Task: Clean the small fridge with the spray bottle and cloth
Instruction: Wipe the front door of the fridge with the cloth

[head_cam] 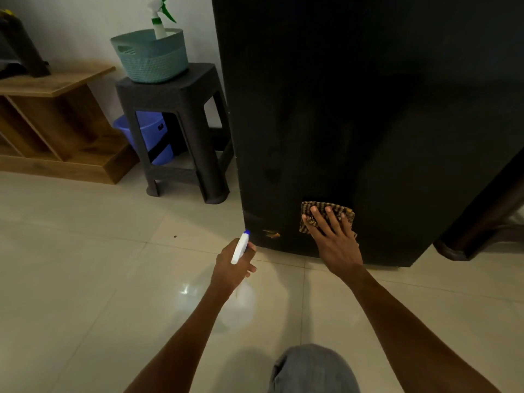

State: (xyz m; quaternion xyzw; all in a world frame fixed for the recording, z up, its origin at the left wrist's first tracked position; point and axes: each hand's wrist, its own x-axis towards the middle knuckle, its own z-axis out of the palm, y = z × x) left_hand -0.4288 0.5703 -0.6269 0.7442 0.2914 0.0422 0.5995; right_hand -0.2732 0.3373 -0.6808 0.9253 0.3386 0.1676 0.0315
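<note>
The small black fridge (354, 114) fills the upper right of the head view, its side panel facing me. My right hand (331, 236) presses a brown checked cloth (344, 212) flat against the panel's lower part, fingers spread. My left hand (234, 268) grips a white spray bottle (240, 248) with a blue nozzle tip, held near the fridge's lower left corner with the nozzle toward the panel. The clear bottle body hangs below my hand. An orange scuff mark (272, 234) shows on the panel between my hands.
A dark plastic stool (175, 92) stands left of the fridge, carrying a teal basket (150, 56) with a green-and-white spray bottle (158, 18). A blue bucket (150, 134) sits under it. A wooden shelf (56, 120) is far left. Pale tiled floor (85, 265); my knee (312, 370) is below.
</note>
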